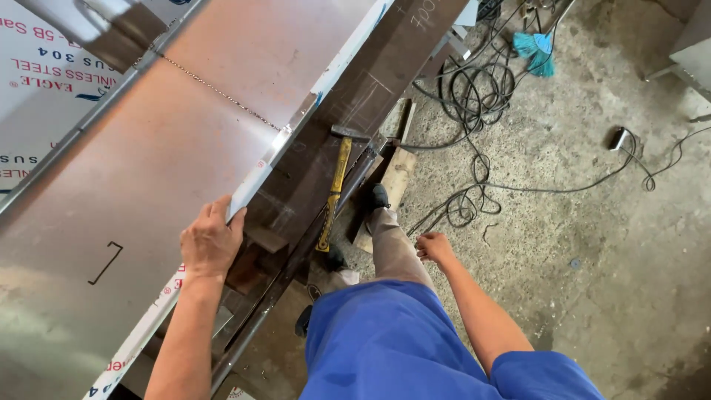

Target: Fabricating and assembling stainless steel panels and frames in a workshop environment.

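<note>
The left hand is closed over the near edge of the large shiny stainless steel sheet, whose long axis runs diagonally away; the right hand hangs loosely curled, holding nothing, well apart from the sheet.

Large steel sheet, flat, film-edged

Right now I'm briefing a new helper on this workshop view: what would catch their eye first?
First, the big shiny steel sheet filling the left side, with the left hand gripping its white-taped edge. Next, the yellow-handled hammer lying on the dark metal frame just right of that edge. The right hand hangs free over the concrete floor, near a tangle of black cables.
</note>
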